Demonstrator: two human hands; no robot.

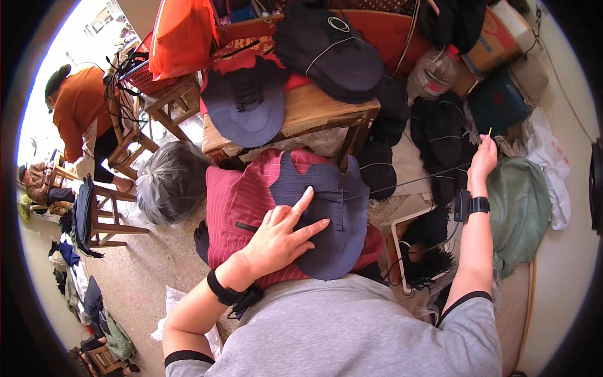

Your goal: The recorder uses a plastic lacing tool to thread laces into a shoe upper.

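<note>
On the red striped cloth (226, 207) over my lap lies a dark blue knitted piece (342, 251), rounded at the near end and notched at the far end. My left hand (282, 235) rests on it, fingers spread and pressing the fabric flat beside a narrow knitted strip (338, 213). Out to the right, my right hand (483, 160) is raised and closed on a thin yellow needle (490, 131), its tip poking up past the fingers. Dark yarn (414, 181) stretches taut from the strip to that hand.
Ahead stands a wooden stool (314, 113) bearing stacked dark knitted pieces (336, 53). Right of my lap, a white-rimmed container (403, 264) holds black yarn (424, 245). A green sack (518, 207) sits beside my right arm. Another person (85, 113) bends at the far left.
</note>
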